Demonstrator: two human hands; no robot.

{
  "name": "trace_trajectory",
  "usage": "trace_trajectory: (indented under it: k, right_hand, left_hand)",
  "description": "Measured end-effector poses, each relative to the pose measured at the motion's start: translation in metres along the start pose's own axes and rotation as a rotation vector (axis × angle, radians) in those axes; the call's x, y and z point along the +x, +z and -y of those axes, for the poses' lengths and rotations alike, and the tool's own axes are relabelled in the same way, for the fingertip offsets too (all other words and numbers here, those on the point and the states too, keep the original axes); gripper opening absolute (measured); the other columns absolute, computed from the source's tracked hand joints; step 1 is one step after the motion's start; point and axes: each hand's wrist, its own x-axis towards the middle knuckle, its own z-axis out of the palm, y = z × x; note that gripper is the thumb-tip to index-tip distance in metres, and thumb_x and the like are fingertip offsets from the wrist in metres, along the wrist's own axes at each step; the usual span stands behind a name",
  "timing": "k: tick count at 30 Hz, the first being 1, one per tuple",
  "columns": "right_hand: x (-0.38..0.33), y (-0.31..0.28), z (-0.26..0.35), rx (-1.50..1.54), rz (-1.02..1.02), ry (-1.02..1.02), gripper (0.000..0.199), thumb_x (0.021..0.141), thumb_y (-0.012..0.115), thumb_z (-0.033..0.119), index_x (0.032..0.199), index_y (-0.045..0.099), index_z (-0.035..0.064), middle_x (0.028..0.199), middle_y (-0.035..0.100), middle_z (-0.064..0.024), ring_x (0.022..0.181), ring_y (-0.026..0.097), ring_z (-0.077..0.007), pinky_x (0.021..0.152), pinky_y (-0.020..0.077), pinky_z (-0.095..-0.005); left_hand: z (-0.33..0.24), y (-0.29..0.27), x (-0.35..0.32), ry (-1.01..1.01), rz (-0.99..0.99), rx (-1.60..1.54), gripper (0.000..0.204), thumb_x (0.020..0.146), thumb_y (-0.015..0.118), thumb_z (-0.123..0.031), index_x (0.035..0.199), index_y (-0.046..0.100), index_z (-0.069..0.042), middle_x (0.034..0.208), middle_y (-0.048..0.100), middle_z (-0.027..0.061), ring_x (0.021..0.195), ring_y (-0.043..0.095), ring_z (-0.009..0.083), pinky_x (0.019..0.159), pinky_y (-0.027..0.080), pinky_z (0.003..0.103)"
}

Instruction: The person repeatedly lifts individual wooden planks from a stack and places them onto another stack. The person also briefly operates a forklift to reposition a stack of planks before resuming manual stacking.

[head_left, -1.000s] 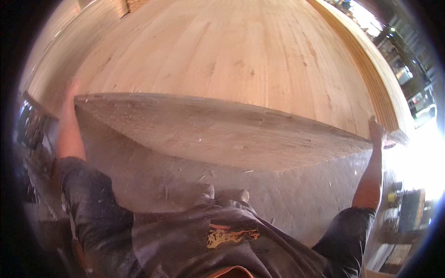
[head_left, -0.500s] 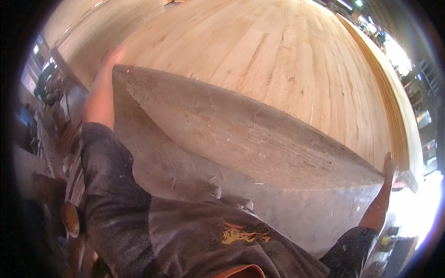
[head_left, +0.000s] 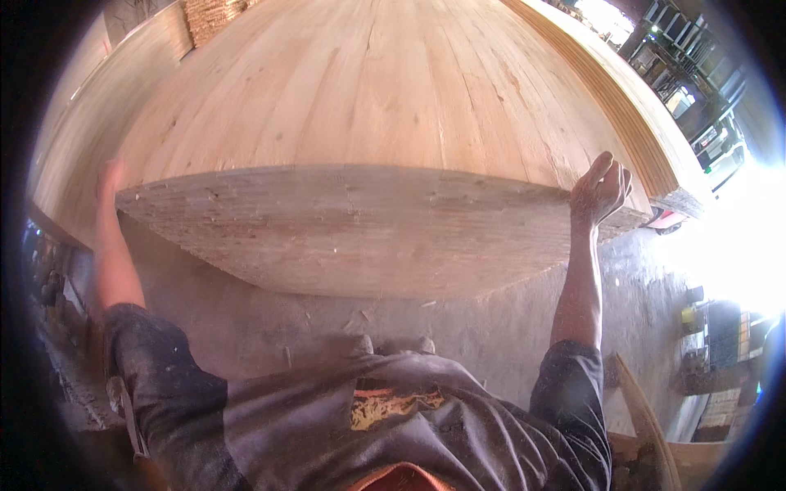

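Note:
A broad, pale wooden panel (head_left: 360,98) made of joined strips lies on top of a stack in front of me. Its front edge now runs nearly level across the head view. At its near left corner is my left hand (head_left: 111,177), blurred, so its fingers cannot be made out. My right hand (head_left: 602,190) is closed at the panel's near right corner, fingers curled and knuckles up. Below the panel, the rough front face of the stack (head_left: 368,237) shows many layered edges.
Another stack of panels (head_left: 610,98) stands close along the right side. More pale boards (head_left: 90,139) lie at the left, with stacked timber (head_left: 214,20) behind. The grey concrete floor (head_left: 262,319) carries small wood scraps. A curved wooden piece (head_left: 643,409) stands at lower right.
My view has turned, so the panel's slanted front edge now looks level. Both hands have stayed at the near corners; the right one appears higher and farther left in view, its curled fingers clearer.

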Motion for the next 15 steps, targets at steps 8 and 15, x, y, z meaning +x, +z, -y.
trace_trajectory:
  k: [8,15]
  right_hand:
    - [-0.032,0.014,0.031,-0.126,0.209,-0.156,0.023,0.100,0.054,0.010,0.078,0.061,0.0134,0.067,0.056,-0.0018,0.073,0.057,-0.0203,0.080,0.0434,-0.0404]
    - [-0.020,-0.050,0.053,0.069,-0.048,-0.078,0.038,0.104,0.050,0.016,0.067,0.052,0.0142,0.064,0.054,0.0002,0.067,0.052,-0.0200,0.075,0.0397,-0.0401]
  left_hand:
    - [-0.006,-0.005,-0.001,-0.050,-0.022,-0.071,0.077,0.106,0.039,-0.064,0.139,0.068,0.000,0.146,0.064,0.0284,0.144,0.055,0.0467,0.117,0.044,0.056]
    - [-0.014,-0.008,-0.009,-0.077,-0.077,-0.199,0.079,0.101,0.048,-0.068,0.142,0.068,-0.003,0.143,0.067,0.0275,0.141,0.059,0.0447,0.117,0.045,0.054]
